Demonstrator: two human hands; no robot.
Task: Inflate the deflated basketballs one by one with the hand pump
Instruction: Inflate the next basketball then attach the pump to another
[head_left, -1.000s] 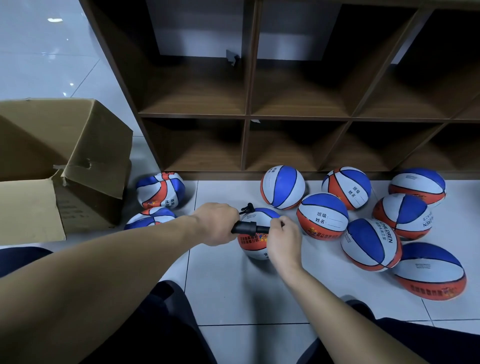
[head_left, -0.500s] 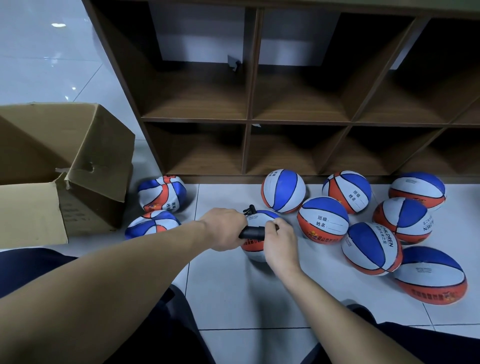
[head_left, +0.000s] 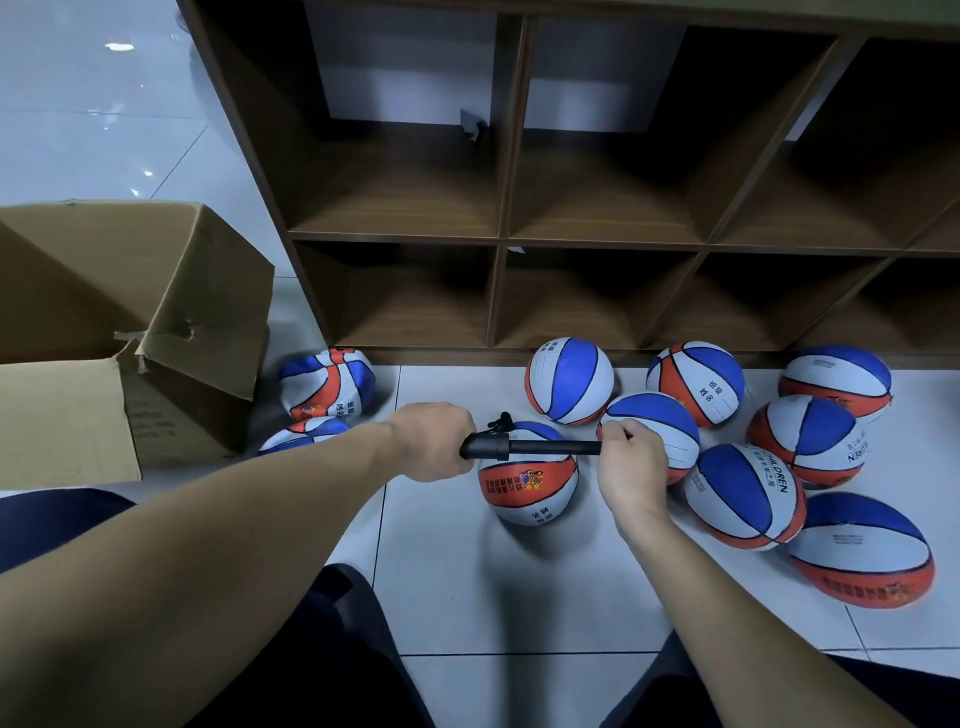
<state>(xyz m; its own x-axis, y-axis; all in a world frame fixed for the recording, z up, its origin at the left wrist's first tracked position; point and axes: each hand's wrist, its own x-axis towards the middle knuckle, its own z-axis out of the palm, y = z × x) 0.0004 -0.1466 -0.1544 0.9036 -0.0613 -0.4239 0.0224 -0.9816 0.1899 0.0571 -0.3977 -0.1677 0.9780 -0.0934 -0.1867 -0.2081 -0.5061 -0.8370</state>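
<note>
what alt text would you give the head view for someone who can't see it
Seen from above, a person's left hand and right hand hold a black hand pump horizontally over a red, white and blue basketball on a tiled floor. More matching balls lie around it, two crumpled ones beside an open cardboard box, in front of a wooden cubby shelf.

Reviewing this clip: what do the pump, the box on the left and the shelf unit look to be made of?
Pump: black, matte, most likely plastic; the thin rod could be metal, too dark to tell. Box: plain brown corrugated cardboard, with creased flaps and a torn edge. Shelf unit: brown wood-grain boards, probably laminated board rather than solid wood, with a dull sheen.
</note>
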